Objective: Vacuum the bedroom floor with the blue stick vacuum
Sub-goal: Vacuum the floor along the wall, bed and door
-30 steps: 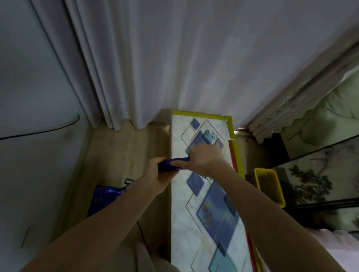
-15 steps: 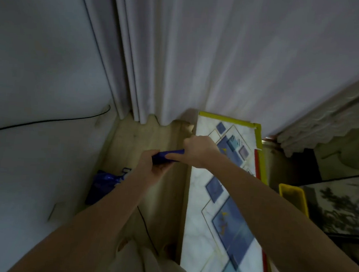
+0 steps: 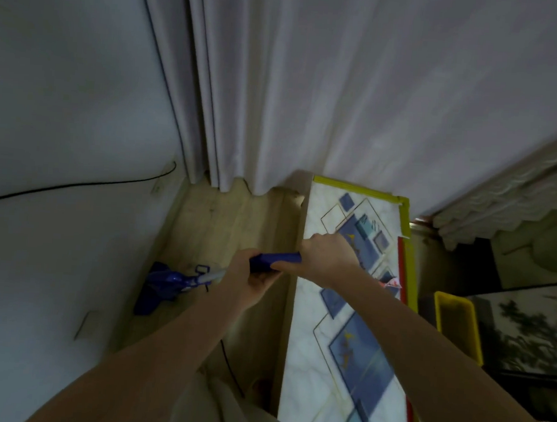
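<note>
Dim light, motion blur throughout. Most of the blue stick vacuum (image 3: 180,279) is hidden: its shaft disappears behind the left hand (image 3: 249,281) and forearm, so only the blue handle section between the 2 hands and the glossy blue floor head show. Head sits low on the pale wood floor (image 3: 223,220), close against the white wall (image 3: 62,129) at left; a pale tube segment joins it toward the hand. Right hand (image 3: 330,257) wraps the handle's upper end; left hand grips just below it, fingers curled round. A thin black cord (image 3: 230,369) trails beneath the arms, its ends out of sight. Grey curtain (image 3: 312,81) hangs to the floor. Patterned board (image 3: 343,347) with yellow edge is cut off at bottom.
</note>
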Motion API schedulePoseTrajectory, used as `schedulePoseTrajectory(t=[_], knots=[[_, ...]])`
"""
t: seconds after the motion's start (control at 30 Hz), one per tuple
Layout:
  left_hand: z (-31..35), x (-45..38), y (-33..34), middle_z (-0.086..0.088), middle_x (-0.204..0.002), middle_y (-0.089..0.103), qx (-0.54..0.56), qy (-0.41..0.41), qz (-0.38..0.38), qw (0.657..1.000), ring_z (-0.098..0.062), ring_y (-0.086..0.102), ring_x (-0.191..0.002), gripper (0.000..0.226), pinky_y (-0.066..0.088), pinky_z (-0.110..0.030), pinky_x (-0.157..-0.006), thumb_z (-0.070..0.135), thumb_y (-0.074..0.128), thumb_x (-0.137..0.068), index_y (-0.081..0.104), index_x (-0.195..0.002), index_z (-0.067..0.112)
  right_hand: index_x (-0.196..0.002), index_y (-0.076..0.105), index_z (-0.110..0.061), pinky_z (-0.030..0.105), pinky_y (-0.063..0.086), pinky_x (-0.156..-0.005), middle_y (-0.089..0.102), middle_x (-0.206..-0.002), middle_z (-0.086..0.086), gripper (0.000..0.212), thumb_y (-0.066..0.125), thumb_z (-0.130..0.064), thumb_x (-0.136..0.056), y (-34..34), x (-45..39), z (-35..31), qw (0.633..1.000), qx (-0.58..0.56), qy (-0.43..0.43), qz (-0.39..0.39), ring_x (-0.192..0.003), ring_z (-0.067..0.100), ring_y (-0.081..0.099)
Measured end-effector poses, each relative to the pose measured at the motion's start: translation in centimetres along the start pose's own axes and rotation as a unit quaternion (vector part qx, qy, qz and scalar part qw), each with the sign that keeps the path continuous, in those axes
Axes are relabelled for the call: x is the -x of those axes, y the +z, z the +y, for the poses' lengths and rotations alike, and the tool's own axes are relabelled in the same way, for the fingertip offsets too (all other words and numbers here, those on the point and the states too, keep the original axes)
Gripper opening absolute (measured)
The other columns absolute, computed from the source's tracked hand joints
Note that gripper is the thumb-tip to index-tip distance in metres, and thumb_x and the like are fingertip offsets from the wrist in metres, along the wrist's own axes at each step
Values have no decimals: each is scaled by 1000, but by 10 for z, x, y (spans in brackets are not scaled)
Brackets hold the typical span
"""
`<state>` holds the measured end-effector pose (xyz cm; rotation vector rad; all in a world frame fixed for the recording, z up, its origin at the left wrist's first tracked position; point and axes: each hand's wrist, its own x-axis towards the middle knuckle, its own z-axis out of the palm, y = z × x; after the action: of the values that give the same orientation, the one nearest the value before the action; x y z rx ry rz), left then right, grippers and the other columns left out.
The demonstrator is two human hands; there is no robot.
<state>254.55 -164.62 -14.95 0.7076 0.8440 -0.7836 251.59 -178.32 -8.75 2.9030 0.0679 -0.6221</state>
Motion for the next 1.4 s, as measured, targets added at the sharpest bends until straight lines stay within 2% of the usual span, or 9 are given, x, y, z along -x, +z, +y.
schedulePoseTrajectory(t=[0.23, 0.43, 0.63, 0.87, 1.03, 1.17, 1.27, 1.33, 1.4], knots=[[-38, 29, 19, -14, -75, 45, -12, -19, -47, 999, -26, 53, -68, 17, 49, -36, -73, -1, 43, -92, 44, -77, 8, -61, 44, -18, 28, 28, -47, 44, -54, -3, 73, 22, -83, -83, 3, 40, 28, 997, 64, -13, 37, -48, 15, 43], [-81, 30, 28, -14, -81, 52, -83, -68, -71, 992, -25, 56, -71, 11, 56, -34, -54, 4, 45, -94, 49, -84, 7, -61, 39, -18, 30, 29, -51, 42, -57, -2, 68, 25, -79, -87, 23, 95, 44, 996, 61, 50, 38, -48, 15, 38], [-101, 32, 46, -15, -82, 49, -166, -69, -66, 982, -27, 54, -69, 9, 52, -38, -69, 2, 45, -95, 46, -88, 8, -53, 40, -18, 30, 38, -52, 42, -51, -2, 72, 29, -83, -82, 47, 113, 56, 989, 3, 136, 52, -45, 14, 40], [-94, 24, 39, -17, -89, 51, -161, -57, -48, 984, -29, 55, -78, 7, 51, -41, -85, 2, 46, -95, 50, -90, 6, -56, 41, -15, 27, 29, -47, 41, -52, -1, 71, 30, -79, -85, 53, 101, 52, 991, -36, 121, 32, -46, 14, 38], [-72, 13, 19, -20, -96, 54, -150, -42, -40, 987, -33, 58, -85, 3, 53, -45, -83, 3, 52, -93, 51, -96, 2, -59, 41, -17, 28, 31, -48, 43, -57, -1, 67, 31, -77, -88, 60, 81, 28, 991, -61, 113, 33, -47, 13, 40], [-49, 6, 1, -20, -97, 54, -141, -14, -14, 990, -31, 59, -84, 7, 59, -38, -52, 2, 54, -92, 50, -98, 4, -59, 41, -17, 27, 29, -45, 45, -56, 0, 67, 30, -76, -88, 64, 58, 4, 991, -85, 106, 20, -49, 15, 43], [-37, 4, -5, -20, -99, 54, -132, -4, -3, 991, -30, 59, -84, 11, 57, -37, -45, 1, 54, -92, 50, -102, 4, -59, 41, -16, 28, 26, -45, 44, -56, -1, 68, 29, -77, -88, 59, 47, -4, 991, -92, 94, 7, -48, 14, 42], [-32, 7, 1, -20, -98, 54, -116, -7, -22, 993, -31, 59, -84, 10, 58, -39, -50, 0, 52, -93, 50, -101, 3, -59, 40, -16, 28, 25, -45, 42, -56, -1, 69, 29, -77, -87, 47, 44, 2, 993, -83, 82, 18, -47, 14, 41], [-32, 11, 12, -20, -97, 54, -110, -11, -35, 993, -32, 58, -83, 5, 56, -42, -67, 0, 50, -93, 51, -99, 1, -58, 40, -16, 27, 26, -45, 42, -55, -2, 69, 28, -78, -87, 35, 43, 14, 995, -63, 77, 28, -47, 13, 41]])
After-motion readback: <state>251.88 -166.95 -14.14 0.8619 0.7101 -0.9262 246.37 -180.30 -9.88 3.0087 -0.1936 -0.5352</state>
